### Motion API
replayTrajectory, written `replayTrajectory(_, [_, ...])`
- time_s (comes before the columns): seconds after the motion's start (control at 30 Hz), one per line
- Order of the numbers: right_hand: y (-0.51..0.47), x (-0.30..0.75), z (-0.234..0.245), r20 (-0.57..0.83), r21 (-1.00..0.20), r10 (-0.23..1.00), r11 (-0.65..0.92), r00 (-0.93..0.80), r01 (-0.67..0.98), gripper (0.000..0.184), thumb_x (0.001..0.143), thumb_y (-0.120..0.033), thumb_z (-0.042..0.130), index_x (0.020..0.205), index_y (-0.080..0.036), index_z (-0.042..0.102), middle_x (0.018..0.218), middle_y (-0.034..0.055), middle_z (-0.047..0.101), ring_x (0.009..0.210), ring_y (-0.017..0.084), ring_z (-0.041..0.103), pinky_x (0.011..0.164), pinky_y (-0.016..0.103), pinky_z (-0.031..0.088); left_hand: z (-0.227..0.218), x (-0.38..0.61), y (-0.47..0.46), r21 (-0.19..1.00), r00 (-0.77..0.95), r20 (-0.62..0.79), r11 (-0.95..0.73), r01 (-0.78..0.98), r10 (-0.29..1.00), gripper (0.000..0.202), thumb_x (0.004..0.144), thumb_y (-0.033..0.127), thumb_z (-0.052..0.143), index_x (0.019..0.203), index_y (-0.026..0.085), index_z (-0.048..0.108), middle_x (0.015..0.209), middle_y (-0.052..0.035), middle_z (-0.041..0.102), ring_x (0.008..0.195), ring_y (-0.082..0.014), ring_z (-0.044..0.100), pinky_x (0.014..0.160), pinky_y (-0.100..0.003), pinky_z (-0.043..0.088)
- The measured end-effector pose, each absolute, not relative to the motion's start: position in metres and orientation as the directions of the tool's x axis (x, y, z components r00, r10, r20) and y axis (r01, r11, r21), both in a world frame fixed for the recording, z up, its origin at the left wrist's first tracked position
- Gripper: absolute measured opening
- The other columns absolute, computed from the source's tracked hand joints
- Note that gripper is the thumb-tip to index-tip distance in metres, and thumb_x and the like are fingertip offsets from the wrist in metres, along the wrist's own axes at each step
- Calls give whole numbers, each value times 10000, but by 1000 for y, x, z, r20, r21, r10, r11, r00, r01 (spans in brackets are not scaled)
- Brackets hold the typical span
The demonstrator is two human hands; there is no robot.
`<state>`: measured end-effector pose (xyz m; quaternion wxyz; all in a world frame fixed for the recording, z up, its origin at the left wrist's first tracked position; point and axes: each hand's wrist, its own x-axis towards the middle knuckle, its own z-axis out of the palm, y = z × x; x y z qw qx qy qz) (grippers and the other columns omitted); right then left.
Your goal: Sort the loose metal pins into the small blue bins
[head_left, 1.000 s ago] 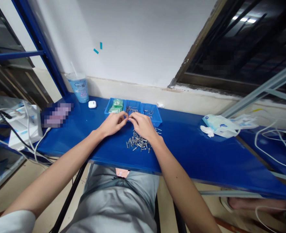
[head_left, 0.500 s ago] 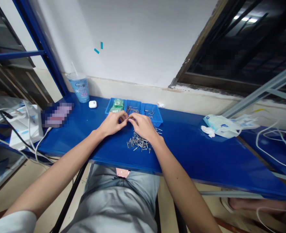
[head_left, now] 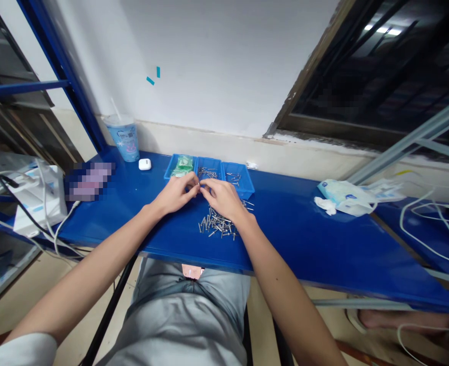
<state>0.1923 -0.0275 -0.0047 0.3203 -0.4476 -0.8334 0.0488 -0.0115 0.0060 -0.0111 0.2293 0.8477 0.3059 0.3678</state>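
Observation:
My left hand [head_left: 177, 193] and my right hand [head_left: 221, 196] meet fingertip to fingertip just in front of the blue bins. Both are closed in a pinch around one tiny piece; only a light speck shows between the fingers, too small to name. Under and beside my right hand lies a loose pile of thin silver metal pins [head_left: 218, 223] that look like blind rivets. Similar pins lie in the middle blue bin [head_left: 218, 163] and the right blue bin [head_left: 249, 184]. The left blue bin [head_left: 168, 171] holds green-and-clear plastic packets [head_left: 184, 164], partly hidden behind my left hand.
On the blue table [head_left: 293, 229], a lidded cup [head_left: 124, 140] and a white earbud case [head_left: 145, 164] stand back left. Farther left are a blurred phone-like shape [head_left: 91, 181] and a white power strip [head_left: 43, 201] with cables. A tissue pack [head_left: 346, 197] lies right.
My fingertips have shifted very slightly around the tiny piece, still pinched together. The view has moved a little; the pile and bins look the same.

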Motion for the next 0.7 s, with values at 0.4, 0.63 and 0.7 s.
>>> replayTrajectory(0.4, [-29,192,-1,539,-361,786,539,-301,761,106,963,-248,577,987,-236,679,826,-5,649,677,142,531,670,275,365,-12,-11,7,589,561,470,-715,375,681,194,1048,342,496,996,198,615,801,-16,728,663,-143,661,663,-275,502])
replayTrajectory(0.63, [-30,193,0,565,-379,788,510,-243,772,127,957,-253,566,993,-232,686,852,15,672,684,149,546,690,282,392,-8,-12,6,586,594,428,-710,392,681,304,1067,332,440,914,180,654,745,-12,710,671,-147,662,706,-279,485])
replayTrajectory(0.7, [-30,193,0,565,-379,787,513,-246,771,128,957,-250,567,997,-231,687,857,15,674,685,148,548,690,280,395,-6,-12,5,590,593,421,-704,396,687,314,1068,321,427,902,178,652,742,-11,703,677,-147,657,719,-278,482])
